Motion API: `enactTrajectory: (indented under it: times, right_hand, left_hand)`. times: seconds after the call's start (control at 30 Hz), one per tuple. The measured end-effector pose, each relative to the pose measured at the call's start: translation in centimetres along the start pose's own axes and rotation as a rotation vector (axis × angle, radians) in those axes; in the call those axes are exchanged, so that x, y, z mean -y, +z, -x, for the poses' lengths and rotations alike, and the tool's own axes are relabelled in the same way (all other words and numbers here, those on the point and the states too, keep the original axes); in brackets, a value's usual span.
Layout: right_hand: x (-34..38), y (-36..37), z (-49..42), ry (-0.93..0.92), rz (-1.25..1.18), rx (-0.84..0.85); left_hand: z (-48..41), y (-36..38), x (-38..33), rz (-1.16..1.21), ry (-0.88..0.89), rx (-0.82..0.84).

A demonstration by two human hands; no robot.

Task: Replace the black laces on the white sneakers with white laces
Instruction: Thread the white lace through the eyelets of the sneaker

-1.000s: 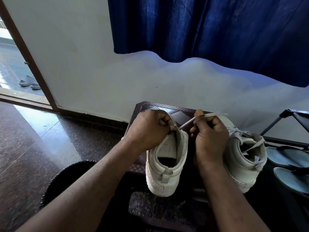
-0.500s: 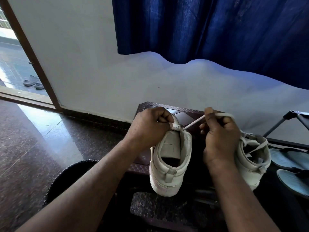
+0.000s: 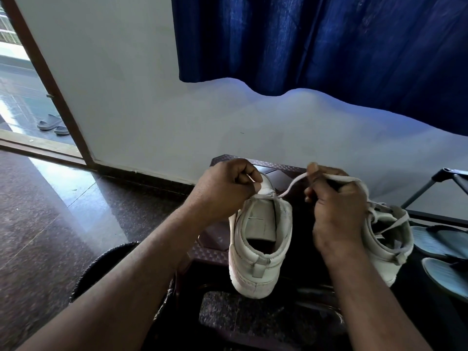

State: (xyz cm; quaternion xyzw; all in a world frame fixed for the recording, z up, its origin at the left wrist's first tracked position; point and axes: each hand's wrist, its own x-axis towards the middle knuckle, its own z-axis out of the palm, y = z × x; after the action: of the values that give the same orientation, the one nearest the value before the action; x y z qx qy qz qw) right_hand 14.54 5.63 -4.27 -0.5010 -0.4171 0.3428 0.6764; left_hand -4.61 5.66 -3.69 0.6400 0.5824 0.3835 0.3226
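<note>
From the head view, the person is partway through lacing. The near sneaker [image 3: 258, 249] stands on a dark stool [image 3: 278, 171] with its heel toward the person, and a white lace [image 3: 291, 184] crosses its eyelets just beyond the tongue. The right hand [image 3: 336, 206], to the right of that sneaker, has its fingers curled round the lace and holds it taut, up and away from the eyelets. The left hand [image 3: 225, 183], at the sneaker's far left edge, is closed in a fist, and a strip of white shows in it, which I take to be the lace's other end.

I judge only the lowest rows to be threaded, with most of the tongue bare. The next move calls for evening the two ends, then feeding a tip through the next eyelet without twisting the flat lace.

By count there are two white sneakers. The second sneaker [image 3: 387, 249], right of the near one and behind the right hand, already has white lacing. No black lace is in sight. Two blue sandals [image 3: 440, 241] lie further right, and two grey slippers [image 3: 49, 122] sit far off to the left by the doorway. One blue curtain [image 3: 329, 41] hangs above.
</note>
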Motion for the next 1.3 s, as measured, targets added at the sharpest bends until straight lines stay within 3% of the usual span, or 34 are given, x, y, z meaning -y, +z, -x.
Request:
enactTrajectory:
  times: [0.2,0.37,0.53,0.7,0.87,1.0,1.17,1.3]
  right_hand:
    - [-2.1,0.1,1.6,0.228,0.168,0.378]
    - [-1.9,0.3,1.2,0.149,0.213,0.235]
    - [-1.6,0.3,0.2,0.115,0.042,0.056]
    - [-1.6,0.4,1.8,0.27,0.114,0.26]
    - [-1.5,0.5,1.8,0.255,0.156,0.286]
    - [-1.5,0.6,1.9,0.255,0.217,0.276]
    - [-1.9,0.4,1.5,0.272,0.217,0.255]
    - [-1.4,0.2,0.6,0.168,0.078,0.045]
  left_hand:
    - [0.2,0.0,0.1,-0.121,0.049,-0.005]
    - [0.1,-0.5,0.4,-0.14,-0.004,0.06]
    - [-0.1,-0.8,0.7,-0.157,-0.023,0.102]
    - [0.1,-1.2,0.6,-0.153,-0.082,0.161]
    - [0.1,-0.6,0.5,-0.277,0.008,0.107]
    - [-0.1,-0.7,0.2,-0.069,0.053,0.062]
    - [-0.1,-1.1,0.4,0.307,0.048,0.135]
    - [-0.2,-1.6,0.1,0.567,-0.004,0.124]
